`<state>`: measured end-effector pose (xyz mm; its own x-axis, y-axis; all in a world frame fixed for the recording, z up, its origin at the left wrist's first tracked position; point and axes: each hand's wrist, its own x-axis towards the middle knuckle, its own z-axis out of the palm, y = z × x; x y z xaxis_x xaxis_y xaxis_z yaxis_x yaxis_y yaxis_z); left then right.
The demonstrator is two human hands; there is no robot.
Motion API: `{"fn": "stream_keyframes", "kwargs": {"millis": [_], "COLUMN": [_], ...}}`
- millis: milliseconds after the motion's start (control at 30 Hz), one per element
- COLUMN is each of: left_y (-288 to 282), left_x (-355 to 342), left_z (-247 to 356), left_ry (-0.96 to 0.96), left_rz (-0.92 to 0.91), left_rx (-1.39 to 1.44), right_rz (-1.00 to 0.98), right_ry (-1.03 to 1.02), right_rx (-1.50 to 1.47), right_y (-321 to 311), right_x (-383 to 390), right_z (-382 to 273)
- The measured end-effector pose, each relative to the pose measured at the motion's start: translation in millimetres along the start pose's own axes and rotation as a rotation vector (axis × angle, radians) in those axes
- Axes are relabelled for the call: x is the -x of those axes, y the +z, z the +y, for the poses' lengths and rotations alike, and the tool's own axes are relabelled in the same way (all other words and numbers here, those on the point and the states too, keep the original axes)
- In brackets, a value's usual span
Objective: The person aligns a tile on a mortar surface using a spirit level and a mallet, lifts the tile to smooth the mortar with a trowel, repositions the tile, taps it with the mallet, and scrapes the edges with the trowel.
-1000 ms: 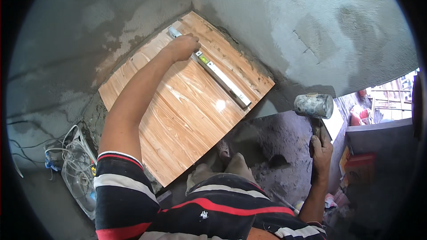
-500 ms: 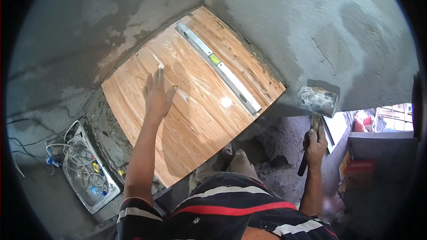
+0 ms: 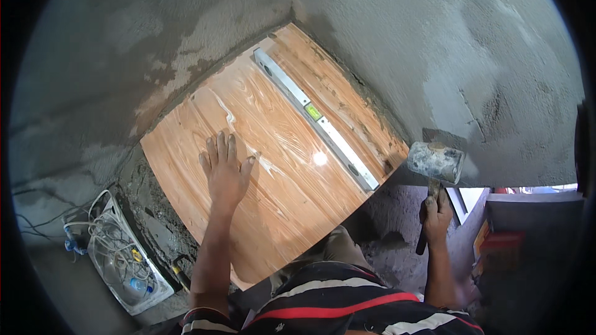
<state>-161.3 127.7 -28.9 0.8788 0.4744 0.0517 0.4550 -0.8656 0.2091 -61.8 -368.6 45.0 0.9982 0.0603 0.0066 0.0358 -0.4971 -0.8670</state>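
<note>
Head camera view, matching what I see from where I stand: a glossy wood-grain tile (image 3: 298, 217) lies tucked into the corner where two rough plastered walls (image 3: 372, 18) meet. The left hand (image 3: 225, 177) rests on it, palm down and fingers spread, grasping nothing. The right hand (image 3: 437, 216) is clenched around the handle of a mallet (image 3: 436, 162), whose scuffed, pale-smeared head is by the tile's right corner; I cannot tell whether they touch. A spirit level (image 3: 315, 116) lies across the tile near its upper-right edge, with a green vial (image 3: 312, 111) at mid-length; the bubble is too small for me to read.

To do this well, I would keep the left palm light and well away from any blow, and tap softly with the mallet face square to the surface, never on a bare corner, which could chip. The spirit level should be checked after a few taps, then turned to check the other direction. The grey smears (image 3: 361, 100) beside it want wiping, since grit underneath would spoil the reading.
</note>
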Motion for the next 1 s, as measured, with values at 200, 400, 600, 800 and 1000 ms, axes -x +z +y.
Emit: {"fn": "stream_keyframes", "kwargs": {"millis": [200,400,600,800,1000], "left_y": [-2.2,-5.8,-8.7,3.2,-0.7], "left_x": [-3.6,-6.8,-8.1,-7.9,-6.0], "left_z": [3.8,8.5,4.6,-4.8,3.5], "left_ry": [0.013,0.002,-0.015,-0.021,-0.017], "left_rz": [0.027,0.041,0.018,0.051,0.008], "left_rx": [0.021,0.030,0.019,0.002,0.026], "right_rz": [0.008,-0.077,-0.138,-0.057,-0.028], "right_ry": [-0.011,0.059,0.042,-0.138,-0.030], "right_rx": [0.046,0.110,0.169,0.138,-0.034], "right_y": [12.6,25.1,38.6,48.6,48.8], "right_x": [-12.7,-30.3,-41.8,-44.4,-21.6], "right_z": [1.9,-1.0,0.7,17.7,-28.7]}}
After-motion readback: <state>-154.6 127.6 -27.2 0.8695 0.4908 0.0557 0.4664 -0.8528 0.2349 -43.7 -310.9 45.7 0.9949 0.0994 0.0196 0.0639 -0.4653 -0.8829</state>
